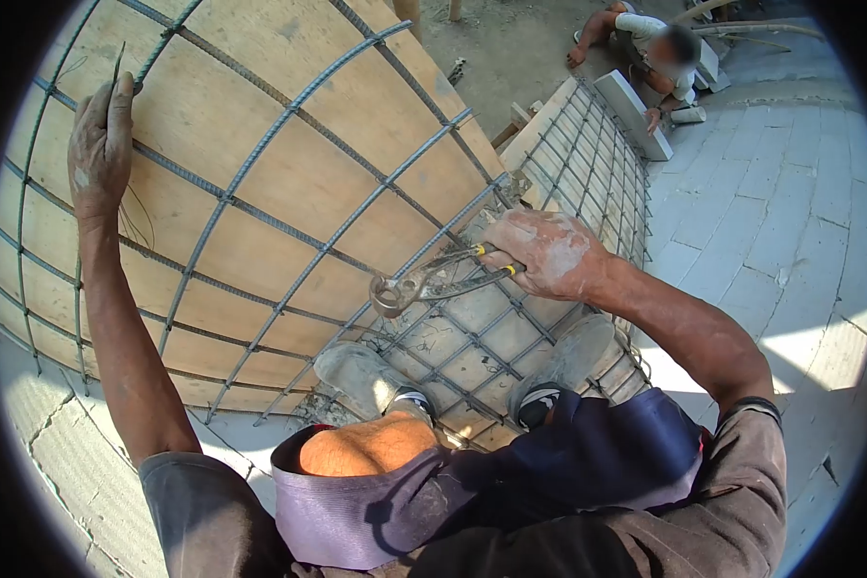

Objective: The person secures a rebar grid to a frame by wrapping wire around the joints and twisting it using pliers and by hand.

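Note:
My right hand (pixel 552 252) is wrapped round the handles of a pair of pincers (pixel 432 281), rust-brown at the round jaws, with yellow bands on the grips. The jaws point left, over the rebar grid. At the upper left, my left hand (pixel 101 149) is closed beside a rebar crossing, its fingers pointing up. Dark thin tie wire (pixel 119 63) sticks up past the fingertips, and fine strands hang below the hand. The rebar mesh (pixel 226 197) of ribbed steel bars runs over plywood panels (pixel 250 144).
My shoes (pixel 366 376) stand on the mesh corner. A second meshed panel (pixel 588 125) extends to the upper right. A crouching co-worker (pixel 650 48) is beside a pale block (pixel 634 114). Light block paving (pixel 742 212) lies at right. Bar ends protrude along the panel edges.

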A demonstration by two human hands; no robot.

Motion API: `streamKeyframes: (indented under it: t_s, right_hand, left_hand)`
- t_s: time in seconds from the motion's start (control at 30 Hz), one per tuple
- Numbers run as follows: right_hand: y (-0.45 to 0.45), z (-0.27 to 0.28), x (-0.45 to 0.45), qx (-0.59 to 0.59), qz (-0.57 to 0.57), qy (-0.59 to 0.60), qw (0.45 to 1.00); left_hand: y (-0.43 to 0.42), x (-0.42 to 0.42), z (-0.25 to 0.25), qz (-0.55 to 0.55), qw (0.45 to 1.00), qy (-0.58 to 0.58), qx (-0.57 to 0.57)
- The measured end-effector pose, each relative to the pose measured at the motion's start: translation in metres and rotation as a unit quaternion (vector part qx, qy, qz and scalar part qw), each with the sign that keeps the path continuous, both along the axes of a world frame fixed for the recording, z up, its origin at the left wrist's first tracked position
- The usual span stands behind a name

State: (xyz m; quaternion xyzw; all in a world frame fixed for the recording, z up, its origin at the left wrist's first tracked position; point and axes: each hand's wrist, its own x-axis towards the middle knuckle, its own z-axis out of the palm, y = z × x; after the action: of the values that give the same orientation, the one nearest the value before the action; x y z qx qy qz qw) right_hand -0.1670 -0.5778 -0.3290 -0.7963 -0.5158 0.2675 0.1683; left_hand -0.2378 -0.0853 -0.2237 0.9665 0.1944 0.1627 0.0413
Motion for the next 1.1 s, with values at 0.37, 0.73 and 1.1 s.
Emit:
streamKeyframes:
  t_s: [0.37,0.73,1.1]
  right_hand:
    - [-0.002,0.006,0.010,-0.050,-0.050,0.033,0.997]
    - [0.002,-0.017,0.015,-0.133,-0.090,0.060,0.985]
    - [-0.019,-0.017,-0.016,-0.201,-0.046,0.129,0.970]
  left_hand:
    - [-0.017,0.005,0.003,0.040,0.999,-0.003,0.006]
    - [-0.016,0.006,-0.002,0.037,0.999,-0.027,0.026]
    - [-0.085,-0.008,0.030,0.016,0.990,-0.141,0.021]
